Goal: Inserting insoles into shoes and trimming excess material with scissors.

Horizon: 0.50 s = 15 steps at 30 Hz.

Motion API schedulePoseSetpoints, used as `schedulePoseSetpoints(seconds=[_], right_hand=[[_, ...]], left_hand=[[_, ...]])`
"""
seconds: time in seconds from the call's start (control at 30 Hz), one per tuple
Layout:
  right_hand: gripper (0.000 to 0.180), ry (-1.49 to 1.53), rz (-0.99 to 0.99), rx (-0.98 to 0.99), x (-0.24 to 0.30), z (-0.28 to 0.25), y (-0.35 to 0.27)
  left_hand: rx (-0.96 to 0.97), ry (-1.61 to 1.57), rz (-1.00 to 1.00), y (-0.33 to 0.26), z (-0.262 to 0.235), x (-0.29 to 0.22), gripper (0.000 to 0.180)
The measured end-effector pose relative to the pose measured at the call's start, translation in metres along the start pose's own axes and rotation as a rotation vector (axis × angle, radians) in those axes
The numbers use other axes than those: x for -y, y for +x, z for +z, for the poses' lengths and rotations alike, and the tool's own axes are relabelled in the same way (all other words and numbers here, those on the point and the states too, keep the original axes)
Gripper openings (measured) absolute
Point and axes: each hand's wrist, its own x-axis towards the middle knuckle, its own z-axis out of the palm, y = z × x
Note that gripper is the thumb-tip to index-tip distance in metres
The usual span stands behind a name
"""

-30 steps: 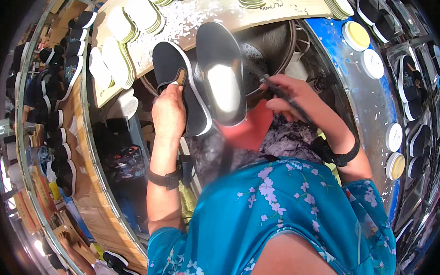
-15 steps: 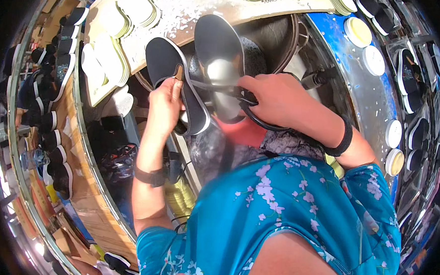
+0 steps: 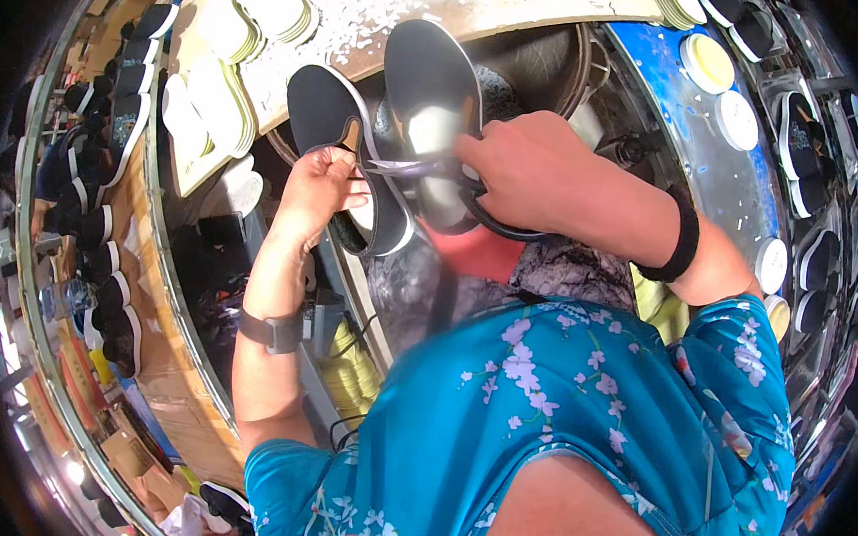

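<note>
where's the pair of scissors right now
In the head view, the scissors sit centre-top in the right hand, blades reaching left toward the left hand across the two dark shoes.

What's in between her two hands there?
In the head view, scissor blades span from the right hand toward the left hand, crossing the dark shoes.

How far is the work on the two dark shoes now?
Done: cannot tell; finished-looking shoes line the left rack. In hand: the left hand holds a dark shoe with a white sole edge, and the right hand works scissors at a second dark shoe. Left: stacks of pale insoles wait on the bench.
</note>
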Motion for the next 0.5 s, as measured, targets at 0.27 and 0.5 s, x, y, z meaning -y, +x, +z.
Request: schedulePoseSetpoints(seconds=[0.27,0.5], right_hand=[[0.015,-0.023,-0.056,-0.066,0.004,-0.009,0.009],[0.012,-0.096,-0.081,0.019,0.005,-0.014,0.023]], left_hand=[[0.026,-0.084,-0.027,0.001,0.0,-0.003,0.016],[0.053,-0.119,-0.048,0.005,-0.002,0.001,0.014]])
